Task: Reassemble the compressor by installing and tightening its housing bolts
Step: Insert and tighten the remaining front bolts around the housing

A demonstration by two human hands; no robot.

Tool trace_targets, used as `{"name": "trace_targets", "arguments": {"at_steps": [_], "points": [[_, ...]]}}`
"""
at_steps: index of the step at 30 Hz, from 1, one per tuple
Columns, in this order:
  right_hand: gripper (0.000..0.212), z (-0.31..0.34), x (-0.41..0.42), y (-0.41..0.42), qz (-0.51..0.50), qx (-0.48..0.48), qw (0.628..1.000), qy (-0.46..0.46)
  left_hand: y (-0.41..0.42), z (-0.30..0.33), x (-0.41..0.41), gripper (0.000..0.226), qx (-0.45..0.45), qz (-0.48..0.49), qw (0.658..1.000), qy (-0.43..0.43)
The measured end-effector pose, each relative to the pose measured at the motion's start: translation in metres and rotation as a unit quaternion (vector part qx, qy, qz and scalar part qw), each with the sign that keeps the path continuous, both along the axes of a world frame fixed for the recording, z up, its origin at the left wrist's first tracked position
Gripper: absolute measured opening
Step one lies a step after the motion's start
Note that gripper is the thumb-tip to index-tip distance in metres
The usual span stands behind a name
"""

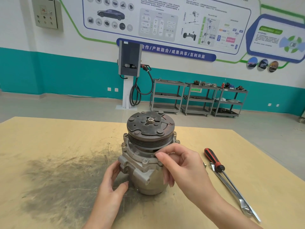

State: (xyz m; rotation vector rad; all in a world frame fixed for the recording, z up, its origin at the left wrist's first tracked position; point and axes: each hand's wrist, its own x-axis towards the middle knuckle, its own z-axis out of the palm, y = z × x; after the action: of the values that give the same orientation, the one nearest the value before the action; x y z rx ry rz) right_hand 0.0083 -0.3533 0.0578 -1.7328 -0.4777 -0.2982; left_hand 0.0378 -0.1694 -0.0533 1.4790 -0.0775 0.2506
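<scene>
On the surface: the compressor is stood upright at centre, pulley up, long axis vertical.
Left hand: laid against the lower left of the housing, fingers relaxed and uncurled, nothing gripped; the body is steadied.
Right hand: thumb and forefinger are pinched at the flange rim on the near right, seemingly on a bolt being started; the head is mostly hidden.
Key relation: that bolt lies directly under the right fingertips, axis vertical; the right hand is nearer.
Tools: a wrench and screwdriver are left just right of the compressor, untouched.
</scene>
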Motion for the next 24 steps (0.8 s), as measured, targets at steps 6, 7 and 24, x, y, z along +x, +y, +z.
{"name": "trace_targets", "arguments": {"at_steps": [6,7,24], "points": [[0.010,-0.0024,0.0004,-0.0034,0.061,0.041,0.996,0.047,-0.0012,0.0012,-0.0021,0.064,-0.003,-0.002,1.000,-0.003],[0.013,-0.0036,0.0011,-0.0018,0.055,0.050,0.996,0.050,-0.0011,0.0017,-0.0024,0.064,-0.002,-0.001,1.000,-0.003],[0.011,-0.0066,-0.0001,0.0019,0.048,0.074,0.994,0.066,-0.0014,0.0047,-0.0039,0.063,0.001,0.001,1.000,0.001]]}}
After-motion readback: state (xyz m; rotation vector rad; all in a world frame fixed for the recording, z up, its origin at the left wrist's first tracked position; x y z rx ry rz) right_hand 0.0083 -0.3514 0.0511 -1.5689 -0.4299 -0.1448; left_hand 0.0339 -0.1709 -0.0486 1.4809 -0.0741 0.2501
